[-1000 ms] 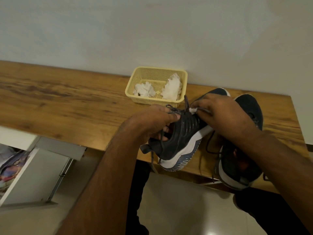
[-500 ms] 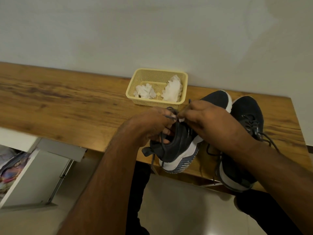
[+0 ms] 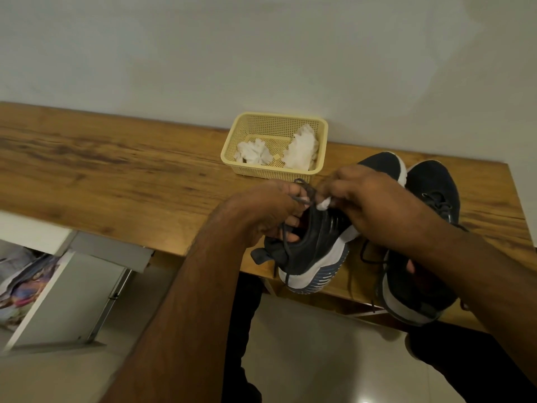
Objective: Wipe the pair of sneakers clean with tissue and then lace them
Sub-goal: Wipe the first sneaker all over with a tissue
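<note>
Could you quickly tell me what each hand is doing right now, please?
Left hand: closed, pinching the grey shoelace of the tilted sneaker.
Right hand: closed, pinching a small white tissue piece at the lace.

Dim, warm light (edges bowed), soft focus.

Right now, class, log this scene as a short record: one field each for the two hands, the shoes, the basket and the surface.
left hand: pinches the grey lace of the near shoe
right hand: pinches a bit of white tissue at the same lace
far shoe: flat on the table, lace loose
basket: yellow, holds two crumpled tissues, behind the shoes
</note>
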